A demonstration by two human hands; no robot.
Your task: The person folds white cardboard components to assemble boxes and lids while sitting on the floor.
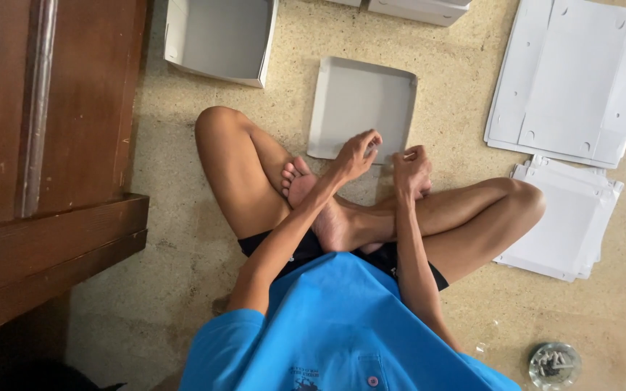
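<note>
You sit cross-legged on the speckled floor (pixel 182 239), and both your hands meet at the near edge of one shallow grey cardboard tray (pixel 360 105) lying flat just past your feet. Your left hand (pixel 356 153) has its fingers (pixel 372 139) curled and pinched on the tray's near rim. Your right hand (pixel 411 165) is bunched at the tray's near right corner; whether its fingers actually clamp the cardboard you cannot tell, since the knuckles cover the contact.

Count the cardboard: one folded tray in hand; one deeper open grey box (pixel 220 38) beyond it to the left, cut off by the top edge; parts of two white boxes (pixel 418 9) at the top edge, barely showing. On your right lie two stacks of flat white blanks: a large stack (pixel 570 76) and, nearer your knee, a smaller stack (pixel 566 217) partly hidden under your leg. How many sheets each holds is not countable.

One small round glass dish (pixel 553 364) sits near your right hip.

A dark wooden cabinet (pixel 45 166) walls off your whole left side. Bare floor lies between the tray and the large stack, and between your left knee and the cabinet. The tray's near edge is touching-close to your toes.
</note>
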